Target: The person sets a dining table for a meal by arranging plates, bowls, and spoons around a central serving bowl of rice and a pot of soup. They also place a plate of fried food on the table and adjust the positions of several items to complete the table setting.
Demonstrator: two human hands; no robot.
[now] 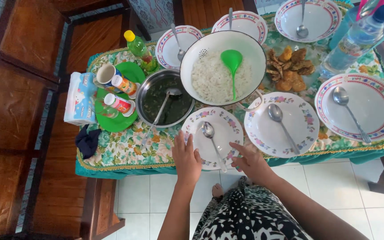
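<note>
A white plate (221, 126) with a floral rim and a metal spoon (212, 138) on it sits at the near edge of the table (125, 146). My left hand (186, 158) rests flat on the plate's left rim, fingers together. On the plate's right rim lies my right hand (250, 161), its fingers touching the edge. Neither hand clearly grips anything. Behind the plate stands a large white bowl (223, 44) of rice with a green ladle (232, 62).
A metal bowl of dark greens (165, 98), fried pieces (290, 66), several more plates with spoons (281, 122) (361, 106), water bottles (356, 38), a green tray with cups (116, 100) and a tissue pack (80, 98) crowd the table. Wooden chairs (18, 89) stand left.
</note>
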